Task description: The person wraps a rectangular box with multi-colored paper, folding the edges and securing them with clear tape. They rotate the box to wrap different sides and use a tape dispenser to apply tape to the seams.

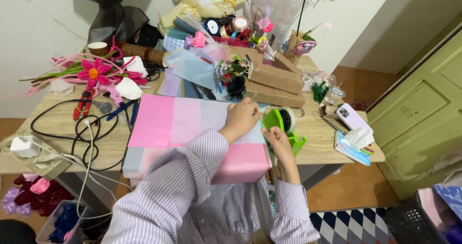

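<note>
While the left hand [240, 119] lies curled at the centre of the frame, pressing on the far right edge of a stack of pink and pale tissue sheets [178, 128] and pinching something small and dark I cannot make out, the right hand [276, 139] closes around a green tape dispenser [284, 124] just right of the sheets. Both stand on the wooden worktop [53, 124]. Red pliers [83, 104] lie at left, and a phone [351, 118] at right.

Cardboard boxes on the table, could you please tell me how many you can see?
2: a brown cardboard box behind the wrapped gift, and a second box stacked under it. Others may be hidden in the clutter further back.
</note>
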